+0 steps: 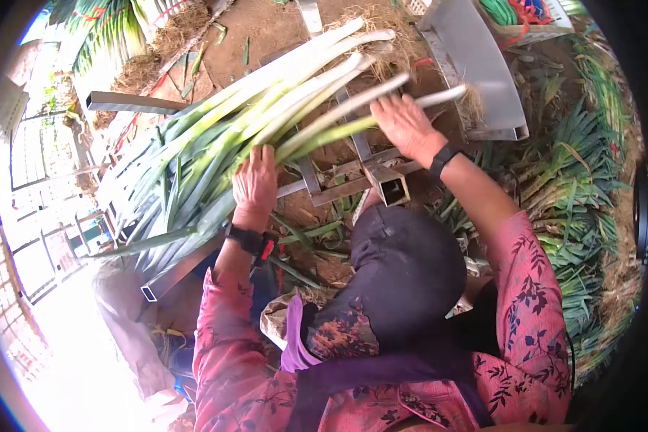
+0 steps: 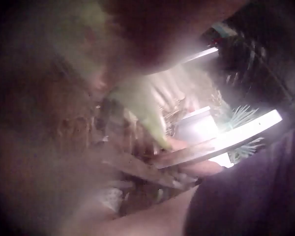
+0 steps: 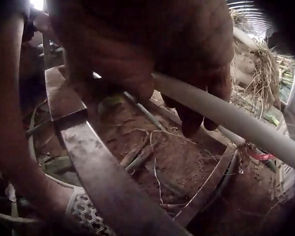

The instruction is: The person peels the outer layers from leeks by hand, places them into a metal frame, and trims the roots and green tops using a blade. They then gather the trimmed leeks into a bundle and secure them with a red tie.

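A loose bunch of leeks lies aslant over a metal frame, white ends toward the upper right and green leaves toward the left. The left hand rests on the near side of the bunch, fingers over the stalks; whether it grips any cannot be told, since its wrist view is dark and blurred. The right hand is partly closed, pinching a single leek between thumb and fingers near its rooted white end, which sticks out past the hand. Just beyond that end stands a grey metal sheet. More leeks are heaped along the right, and tied bundles lie at the upper left.
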Demonstrator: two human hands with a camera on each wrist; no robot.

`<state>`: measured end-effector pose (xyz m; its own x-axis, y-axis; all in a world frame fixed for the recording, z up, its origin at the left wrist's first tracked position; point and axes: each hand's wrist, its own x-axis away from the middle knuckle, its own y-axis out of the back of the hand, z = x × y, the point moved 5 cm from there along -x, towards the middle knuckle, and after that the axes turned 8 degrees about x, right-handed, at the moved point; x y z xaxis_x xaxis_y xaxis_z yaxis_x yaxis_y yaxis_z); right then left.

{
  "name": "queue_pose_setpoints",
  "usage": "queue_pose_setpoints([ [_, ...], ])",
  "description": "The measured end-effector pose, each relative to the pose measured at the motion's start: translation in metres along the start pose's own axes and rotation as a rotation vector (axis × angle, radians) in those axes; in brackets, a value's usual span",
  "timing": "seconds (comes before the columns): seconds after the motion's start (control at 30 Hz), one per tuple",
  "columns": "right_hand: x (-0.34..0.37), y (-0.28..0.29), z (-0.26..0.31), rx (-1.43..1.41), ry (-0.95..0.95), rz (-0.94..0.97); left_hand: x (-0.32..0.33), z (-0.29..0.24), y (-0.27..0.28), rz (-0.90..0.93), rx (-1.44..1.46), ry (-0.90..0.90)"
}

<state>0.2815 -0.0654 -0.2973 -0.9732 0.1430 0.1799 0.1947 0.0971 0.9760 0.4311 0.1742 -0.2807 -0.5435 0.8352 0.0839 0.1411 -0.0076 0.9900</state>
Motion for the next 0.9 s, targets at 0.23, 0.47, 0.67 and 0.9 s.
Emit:
queue_pose_setpoints([
  [0.23,-0.078,0.013,-0.025,-0.009,-0.149,-0.073,-0.070,0.045,-0.003,0.015,-0.087,0.193],
  [0.47,-0.005,0.030,-0.026,-0.204,-0.107,-0.493,-0.038,0.009,0.036,-0.317,0.134,-0.044],
  [0.67,0.058,0.009,-0.011,-0.387,-0.219,-0.303,-0.081,0.048,0.085,-0.539,-0.024,0.053],
  [0.9,0.078,0.038,-0.005,-0.587,-0.248,-0.435,-0.086,0.058,0.109,-0.361,0.386,-0.048],
])
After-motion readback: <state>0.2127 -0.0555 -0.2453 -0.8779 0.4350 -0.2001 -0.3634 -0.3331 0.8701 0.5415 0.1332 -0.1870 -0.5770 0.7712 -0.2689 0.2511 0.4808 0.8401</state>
